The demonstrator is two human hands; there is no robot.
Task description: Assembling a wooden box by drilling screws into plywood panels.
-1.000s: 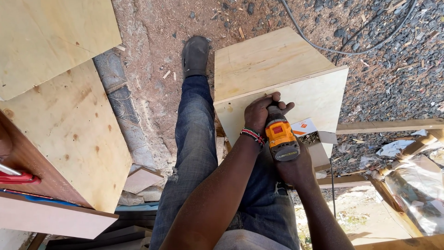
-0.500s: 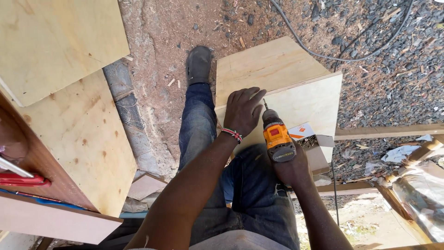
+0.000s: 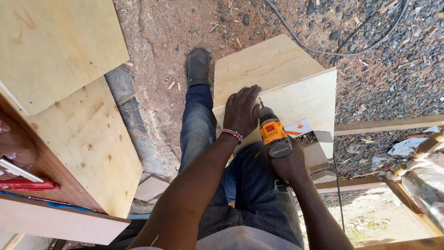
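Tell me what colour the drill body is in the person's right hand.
Orange with a black back end; the drill shows best in the head view, held in the right hand.

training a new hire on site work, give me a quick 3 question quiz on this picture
1. True or false: the left hand lies flat on the plywood panel.
2. Which hand grips the orange drill? A) left B) right C) both
3. What sits in the open cardboard box beside the drill?

Key:
1. True; its fingers are spread on the panel near the edge.
2. B; the right hand holds it, bit pointing at the panel.
3. What look like loose screws.
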